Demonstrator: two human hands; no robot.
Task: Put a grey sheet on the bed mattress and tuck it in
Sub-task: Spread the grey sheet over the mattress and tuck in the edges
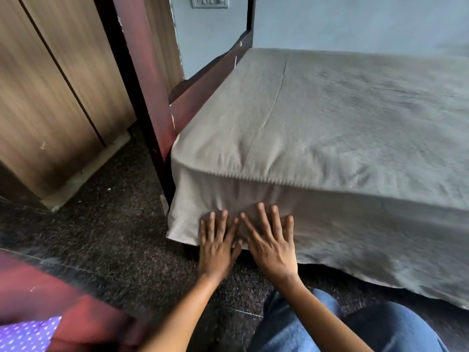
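Now | both hands flat | grey sheet under fingertips

There are one sheet, one bed frame, one wardrobe, one switch plate, one dotted cloth, and two hands, the left hand and the right hand.

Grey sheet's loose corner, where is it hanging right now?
In the head view, the grey fabric sheet's loose corner hangs left of centre, below the reddish-brown wooden bedpost and just left of the left hand pressing the sheet.
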